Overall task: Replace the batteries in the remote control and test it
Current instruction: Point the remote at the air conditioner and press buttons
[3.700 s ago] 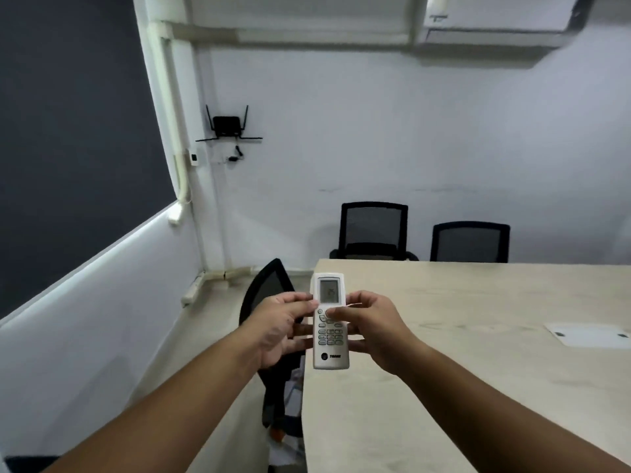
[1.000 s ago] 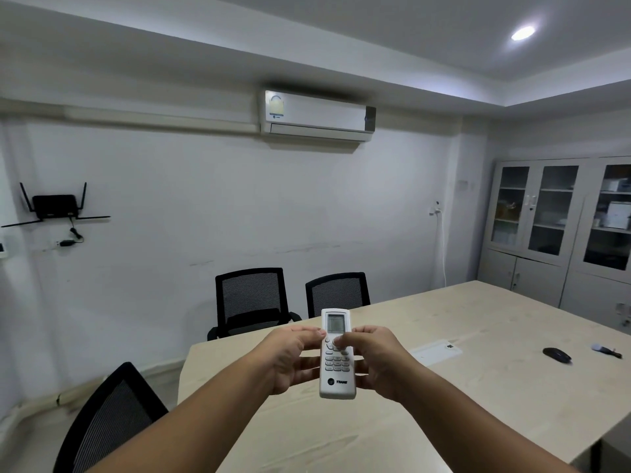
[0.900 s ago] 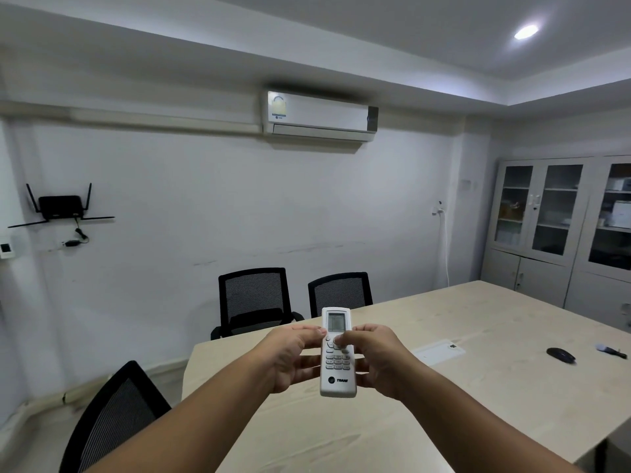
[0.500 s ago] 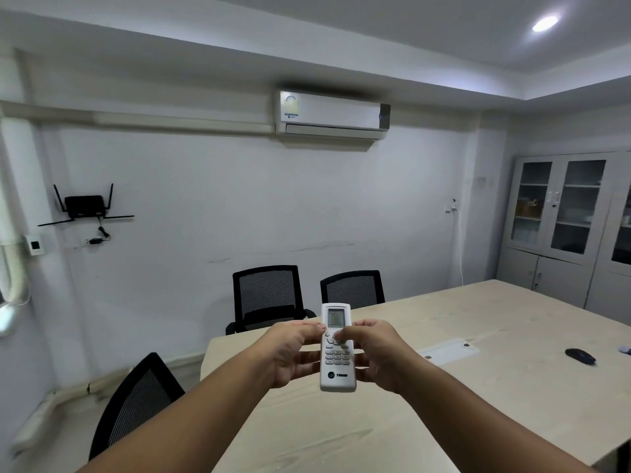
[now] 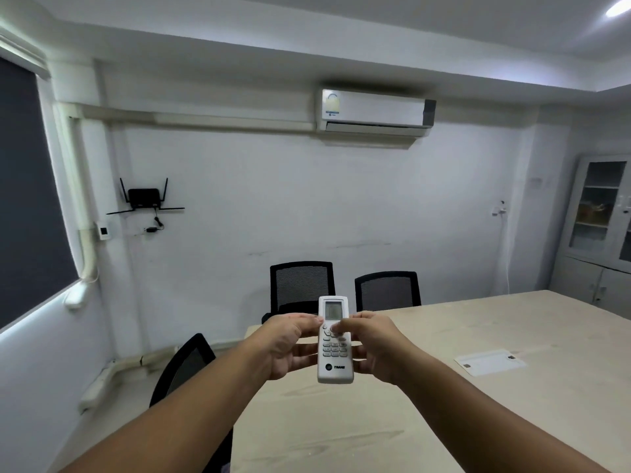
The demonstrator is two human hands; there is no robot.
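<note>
A white remote control with a small display and grey buttons is held upright in front of me, face toward me, above the near end of the table. My left hand grips its left side. My right hand grips its right side, with the thumb resting on the upper buttons. A white wall-mounted air conditioner hangs high on the far wall, above and slightly right of the remote. No batteries are visible.
A pale wooden table fills the lower right, with a white cable hatch set in it. Two black mesh chairs stand at its far end, another chair at its left. A glass-door cabinet is at the right.
My view has swung left, so the air conditioner and cabinet have shifted right in the frame. Both hands keep the same hold on the remote, with the right thumb still on the buttons.
</note>
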